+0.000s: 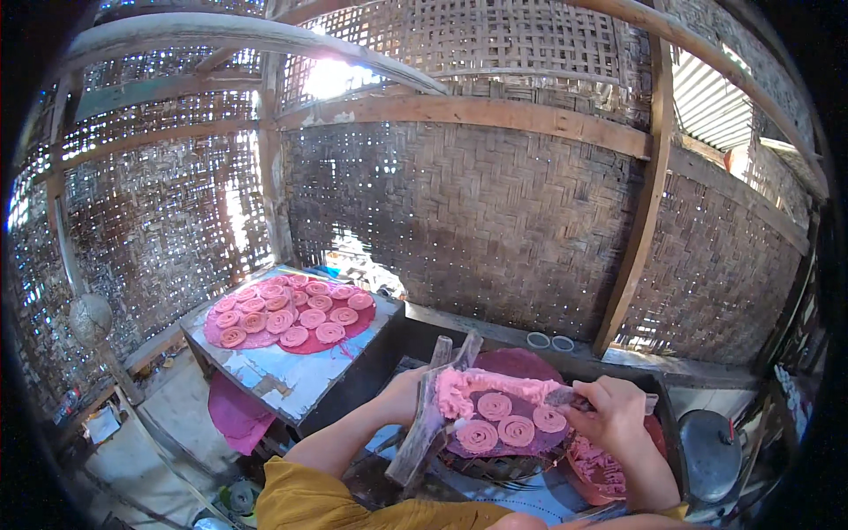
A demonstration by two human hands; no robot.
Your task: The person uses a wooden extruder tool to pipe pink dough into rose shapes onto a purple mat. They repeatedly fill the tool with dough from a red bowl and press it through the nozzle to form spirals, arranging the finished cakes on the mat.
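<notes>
At centre, my left hand (402, 397) is closed around a rough wooden frame (415, 442) with stubby crossed pieces; the frame partly hides its fingers. My right hand (614, 411) grips a short greyish wooden piece (565, 397), whose other end sticks out past the hand. Between the two hands stretches a lumpy band of pink dough (495, 382), thickest beside the frame. Just below it, several pink dough coils (516, 431) lie flat on a round purple mat (552, 449). Under my right forearm sits a basin (583, 486) with loose pink strands.
To the left, a worn pale-blue table (283, 380) bears a round pink mat (340, 343) covered with coils. A purple mat (238, 420) hangs beside that table. A dark metal lid (711, 455) lies at right. Two small rings (537, 340) rest on the ledge by the woven wall (477, 203).
</notes>
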